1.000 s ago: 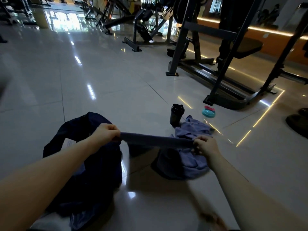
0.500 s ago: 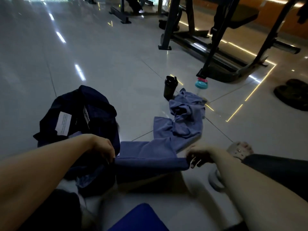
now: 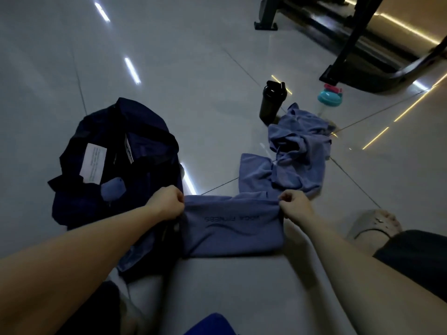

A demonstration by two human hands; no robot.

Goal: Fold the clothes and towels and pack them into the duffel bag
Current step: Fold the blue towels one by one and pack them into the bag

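Two bare hands work over a glossy tiled floor [image 3: 217,68]: the left hand [image 3: 167,205] and the right hand [image 3: 294,205] each pinch a top corner of one blue towel [image 3: 232,228], fingers curled shut on the cloth, holding its upper edge taut between them while the rest lies flat on the floor in front of the person. Dark printed lettering runs across the towel, upside down from this view; it looks like a fitness brand, but the first word is too dim to read. One dark navy duffel bag [image 3: 145,131] sits open just left of the towel, touching the left forearm, with one white label [image 3: 93,163] of small unreadable print and a narrower tag [image 3: 129,151] inside its mouth, plus a patch of blue cloth [image 3: 112,189] showing within. One crumpled blue garment [image 3: 297,153] lies beyond the towel's far right corner, touching it. Two bottles stand past the garment: a black shaker bottle [image 3: 272,102] and, near it, a bottle with a teal lid [image 3: 330,97]. One sandalled foot [image 3: 372,223] rests right of the towel. Black gym machine frames [image 3: 350,44] fill the upper right; the floor to the upper left lies open.
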